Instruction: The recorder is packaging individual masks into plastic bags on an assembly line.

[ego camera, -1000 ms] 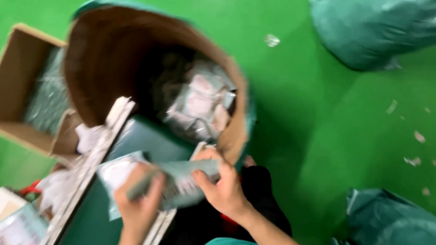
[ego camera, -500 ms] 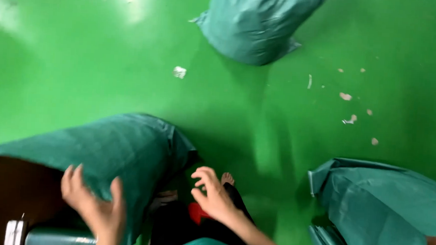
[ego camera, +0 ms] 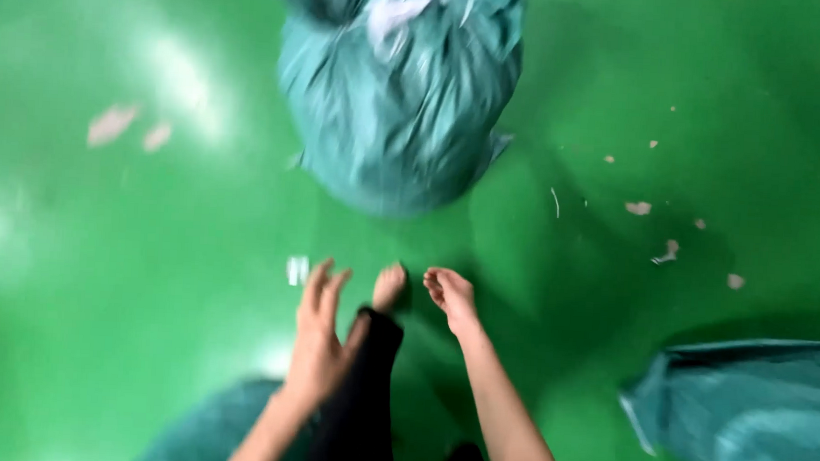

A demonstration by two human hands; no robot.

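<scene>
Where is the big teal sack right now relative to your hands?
In the head view the big teal sack sits top centre on the green floor, ahead of both empty hands, left hand and right hand, and apart from them.

Both hands hang empty over the green floor (ego camera: 97,317): the left hand (ego camera: 319,333) with fingers spread, the right hand (ego camera: 451,298) loosely curled. A bare foot (ego camera: 389,287) shows between them. A teal sack (ego camera: 399,90) lies ahead; another sack (ego camera: 756,417) lies lower right. Paper scraps (ego camera: 666,251) dot the floor.
</scene>
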